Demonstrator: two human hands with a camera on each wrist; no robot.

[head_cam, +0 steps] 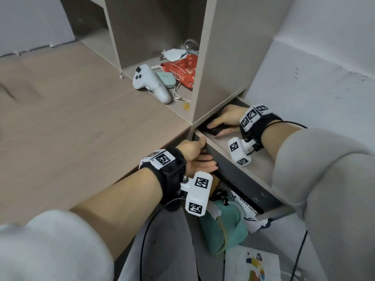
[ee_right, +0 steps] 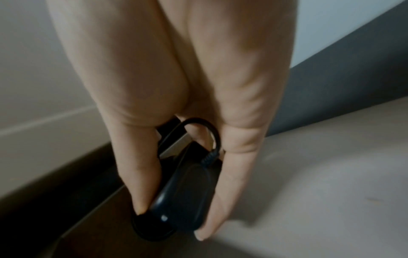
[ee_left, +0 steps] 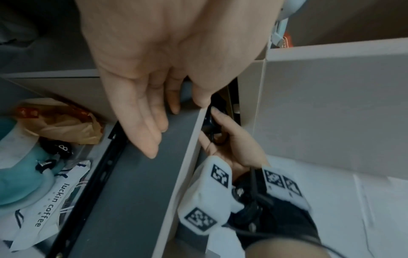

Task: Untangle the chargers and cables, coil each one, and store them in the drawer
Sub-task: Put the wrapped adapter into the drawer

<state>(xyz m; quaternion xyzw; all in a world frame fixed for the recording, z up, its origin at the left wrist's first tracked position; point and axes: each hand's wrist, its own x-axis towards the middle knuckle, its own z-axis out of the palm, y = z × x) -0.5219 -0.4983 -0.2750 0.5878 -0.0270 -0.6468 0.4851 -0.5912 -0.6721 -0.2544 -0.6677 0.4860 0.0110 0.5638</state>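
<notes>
The drawer (head_cam: 260,166) under the shelf unit stands pulled out at the right. Deep inside it, near the back, my right hand (head_cam: 221,126) grips a black charger (head_cam: 216,129) with its thin black cable looped beside it. In the right wrist view the thumb and fingers (ee_right: 229,183) clamp the charger (ee_right: 183,195) just above the drawer floor (ee_right: 331,157). My left hand (head_cam: 199,157) rests on the drawer's side wall (ee_left: 187,148). Its thumb lies on the rim and its straight fingers (ee_left: 152,132) lie flat on the dark outer face. It holds no cable.
The open shelf cubby holds a white controller (head_cam: 150,82), a mint case (head_cam: 166,79) and a red pouch (head_cam: 182,72). Below the drawer lie a teal pouch (head_cam: 221,226), a coffee bag (head_cam: 247,201) and a printed sheet (head_cam: 253,264). The wooden desk top (head_cam: 81,118) spreads left.
</notes>
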